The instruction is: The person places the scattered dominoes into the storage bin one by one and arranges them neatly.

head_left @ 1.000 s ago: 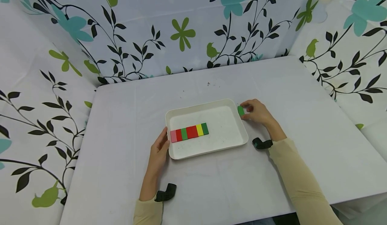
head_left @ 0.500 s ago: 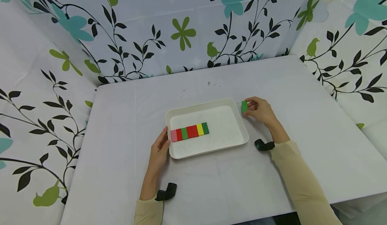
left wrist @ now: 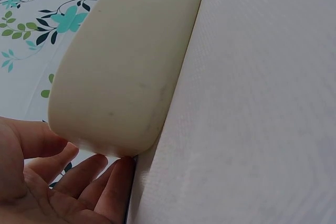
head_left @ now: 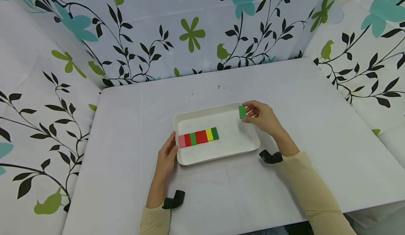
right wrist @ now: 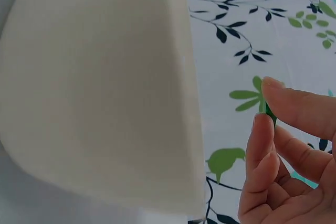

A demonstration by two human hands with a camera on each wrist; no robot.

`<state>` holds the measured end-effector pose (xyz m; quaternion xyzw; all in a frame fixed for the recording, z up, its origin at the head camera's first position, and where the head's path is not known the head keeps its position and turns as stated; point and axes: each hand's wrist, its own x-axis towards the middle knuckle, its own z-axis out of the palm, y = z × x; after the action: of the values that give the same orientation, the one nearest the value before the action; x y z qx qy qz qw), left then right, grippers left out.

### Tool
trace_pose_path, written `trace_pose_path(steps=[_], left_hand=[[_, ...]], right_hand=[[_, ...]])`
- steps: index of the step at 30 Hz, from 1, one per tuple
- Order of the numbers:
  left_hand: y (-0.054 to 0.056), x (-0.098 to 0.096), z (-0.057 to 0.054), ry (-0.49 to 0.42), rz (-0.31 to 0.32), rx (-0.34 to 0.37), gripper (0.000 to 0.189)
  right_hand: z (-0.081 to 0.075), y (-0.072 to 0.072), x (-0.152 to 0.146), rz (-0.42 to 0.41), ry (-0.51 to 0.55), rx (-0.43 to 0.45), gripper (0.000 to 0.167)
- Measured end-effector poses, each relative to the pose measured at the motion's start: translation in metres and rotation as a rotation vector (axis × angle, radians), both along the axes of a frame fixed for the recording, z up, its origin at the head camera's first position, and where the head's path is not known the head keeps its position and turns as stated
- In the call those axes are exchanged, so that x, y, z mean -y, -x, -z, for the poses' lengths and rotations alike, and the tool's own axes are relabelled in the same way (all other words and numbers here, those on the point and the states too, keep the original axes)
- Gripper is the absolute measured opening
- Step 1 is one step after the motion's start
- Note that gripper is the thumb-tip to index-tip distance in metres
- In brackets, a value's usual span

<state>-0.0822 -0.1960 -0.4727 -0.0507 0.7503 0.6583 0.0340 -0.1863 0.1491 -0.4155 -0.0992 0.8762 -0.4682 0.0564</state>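
A white rectangular tray point(head_left: 232, 136) lies slightly slanted on the table. In it, a joined row of coloured blocks point(head_left: 201, 137) runs pink, red, green, red, yellow, dark green. My left hand point(head_left: 166, 154) holds the tray's left end, thumb at the rim and fingers against the outer wall point(left wrist: 105, 114). Over the tray's far right corner, my right hand point(head_left: 261, 116) pinches a green block point(head_left: 242, 112) between thumb and fingers. Only a sliver of that block point(right wrist: 270, 113) shows in the right wrist view, above the rim; the fingers hide the rest.
White cloth covers the table point(head_left: 126, 140). Small dark crumbs point(head_left: 219, 86) lie beyond the tray. Patterned curtains point(head_left: 142, 24) stand behind the table and along both sides. Dark straps or mounts point(head_left: 270, 156) are on both wrists.
The right hand first shifts slightly right with the green block, then comes left and over the tray's far right corner. The left hand, tray and block row stay in place.
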Motion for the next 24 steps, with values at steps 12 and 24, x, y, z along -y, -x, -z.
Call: trace_pose_path(steps=[12, 24], left_hand=[[0.000, 0.000, 0.000, 0.010, -0.004, 0.000, 0.054], [-0.001, 0.000, -0.001, 0.012, -0.006, 0.002, 0.054]], right_hand=[[0.023, -0.008, 0.041, -0.148, -0.032, 0.016, 0.051], [0.035, -0.009, 0.058, -0.152, -0.085, 0.067, 0.049]])
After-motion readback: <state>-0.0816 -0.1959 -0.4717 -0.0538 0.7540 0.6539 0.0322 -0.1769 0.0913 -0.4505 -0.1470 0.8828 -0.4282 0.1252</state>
